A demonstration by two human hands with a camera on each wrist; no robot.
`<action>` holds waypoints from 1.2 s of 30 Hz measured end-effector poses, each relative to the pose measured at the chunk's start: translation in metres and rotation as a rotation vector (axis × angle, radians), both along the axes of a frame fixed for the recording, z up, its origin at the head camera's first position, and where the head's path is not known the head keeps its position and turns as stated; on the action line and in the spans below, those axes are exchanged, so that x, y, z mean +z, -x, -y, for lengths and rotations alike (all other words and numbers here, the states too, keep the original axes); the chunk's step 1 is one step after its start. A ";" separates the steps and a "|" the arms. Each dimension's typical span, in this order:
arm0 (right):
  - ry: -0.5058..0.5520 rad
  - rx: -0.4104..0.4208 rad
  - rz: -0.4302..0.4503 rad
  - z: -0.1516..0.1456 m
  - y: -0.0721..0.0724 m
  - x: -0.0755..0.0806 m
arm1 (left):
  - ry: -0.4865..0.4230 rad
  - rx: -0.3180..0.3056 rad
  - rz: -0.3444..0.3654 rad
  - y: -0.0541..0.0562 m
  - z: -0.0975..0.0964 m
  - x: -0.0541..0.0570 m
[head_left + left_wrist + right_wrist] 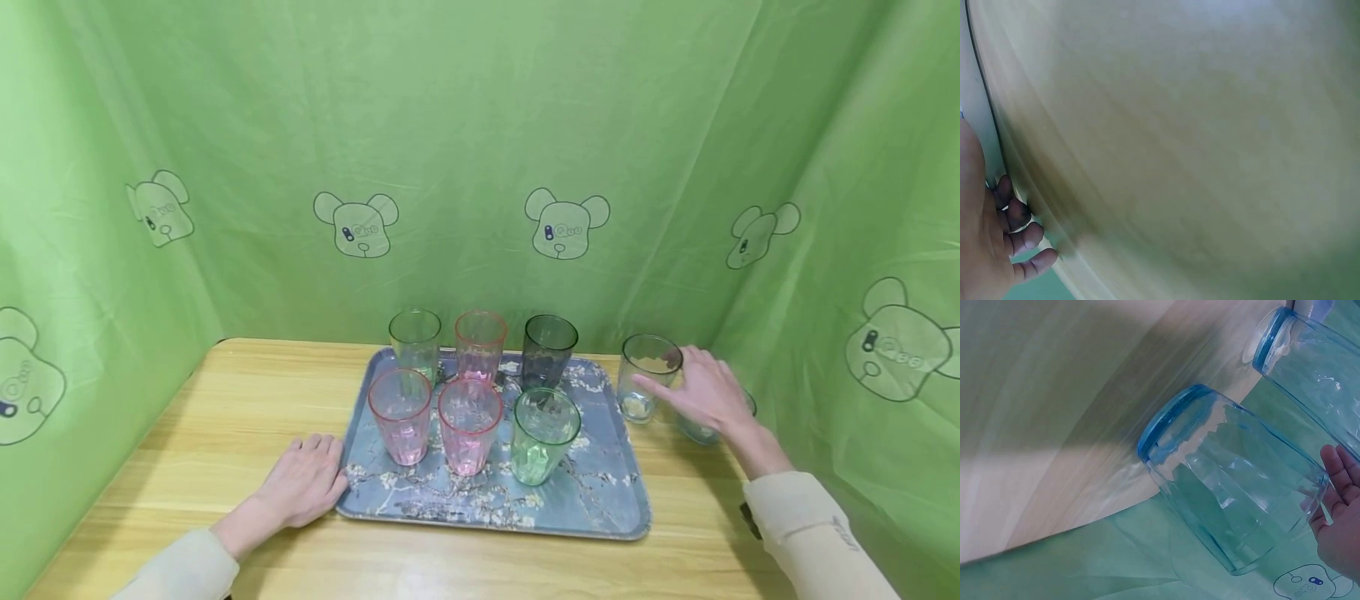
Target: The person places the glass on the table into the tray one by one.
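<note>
My right hand [702,389] is at the upper part of a clear tumbler [637,407] standing right of the tray, with thumb extended across its near side and fingers beyond its rim. Below the hand is a second clear tumbler [701,431], partly hidden by it. In the right wrist view, the nearer tumbler [1229,481] shows a bluish base on the table, and the fingertips [1333,456] lie between it and the farther tumbler [1319,375]. My left hand [303,482] rests on the table, loosely bent, by the left edge of the blue floral tray [600,500].
On the tray stand two rows of tumblers. Behind are a pale green one [415,342], a pink one [481,346] and a dark grey one [547,358]. Two pink tumblers [405,429] and a green one [542,446] are in front. A green curtain [465,125] encloses the wooden table [225,417].
</note>
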State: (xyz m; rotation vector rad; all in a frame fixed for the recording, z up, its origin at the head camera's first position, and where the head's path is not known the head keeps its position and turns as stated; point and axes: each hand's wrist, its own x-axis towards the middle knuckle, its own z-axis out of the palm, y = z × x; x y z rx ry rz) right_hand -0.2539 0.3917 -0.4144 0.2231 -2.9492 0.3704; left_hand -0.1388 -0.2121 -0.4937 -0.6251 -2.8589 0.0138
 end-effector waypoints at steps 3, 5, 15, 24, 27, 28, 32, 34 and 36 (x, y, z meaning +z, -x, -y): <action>-0.007 0.012 -0.009 0.001 0.001 0.000 | 0.002 0.000 -0.005 0.000 0.000 0.000; -0.014 0.020 -0.009 0.002 0.001 0.000 | 0.002 0.000 -0.004 0.000 0.000 -0.001; -0.061 0.057 -0.025 0.009 0.006 0.003 | 0.005 0.000 0.010 0.000 0.001 -0.002; -0.051 0.060 -0.084 0.015 0.005 0.008 | 0.011 -0.002 0.020 0.001 0.000 -0.001; -0.058 0.071 -0.118 0.017 0.005 0.010 | 0.007 -0.002 0.017 0.001 0.001 -0.001; -0.059 0.073 -0.126 0.018 0.005 0.010 | 0.007 -0.002 0.017 0.001 0.001 -0.002; -0.063 0.074 -0.147 0.022 0.007 0.013 | 0.012 -0.001 0.015 0.001 0.001 -0.002; -0.052 0.066 -0.144 0.024 0.007 0.015 | 0.012 -0.007 -0.001 0.000 0.000 -0.002; -0.042 0.059 -0.136 0.026 0.007 0.016 | 0.011 -0.014 -0.019 0.000 0.000 -0.003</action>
